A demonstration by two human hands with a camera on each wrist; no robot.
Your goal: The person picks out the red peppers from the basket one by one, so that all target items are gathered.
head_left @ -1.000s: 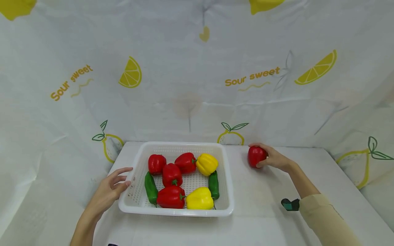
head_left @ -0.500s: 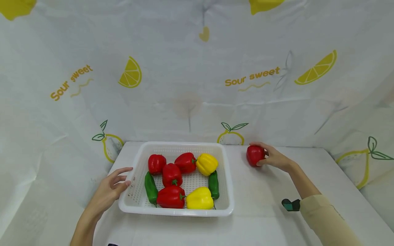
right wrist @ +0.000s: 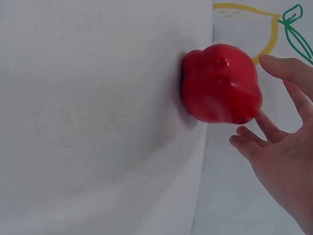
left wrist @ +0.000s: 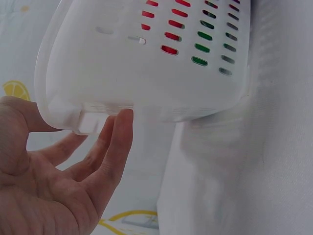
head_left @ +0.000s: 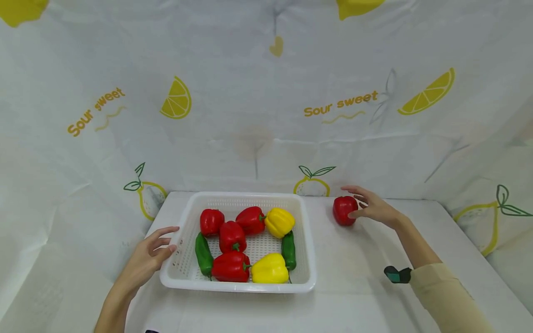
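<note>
On the table's far right stands a red bell pepper (head_left: 344, 211), seen close in the right wrist view. My right hand (head_left: 374, 209) is beside it with fingers spread and bent a little, the thumb near its side. In the right wrist view, a gap shows between the pepper and most of the fingers. My left hand (head_left: 147, 256) rests its fingertips at the left rim of a white plastic basket (head_left: 237, 287), fingers loosely extended. In the basket lie several red bell peppers (head_left: 231, 267), two yellow bell peppers (head_left: 270, 268) and two green chili peppers (head_left: 204, 255).
The white table (head_left: 333, 305) has its far edge against a white cloth backdrop (head_left: 250, 92) printed with lemons. A small dark green and black object (head_left: 397, 274) shows at the right sleeve (head_left: 445, 296). A dark object's edge (head_left: 151, 331) shows at the bottom.
The red bell pepper shifted slightly left in my right hand's grip. My right hand has since loosened, its fingers lifting and drawing right, away from it. My left hand stays at the basket.
</note>
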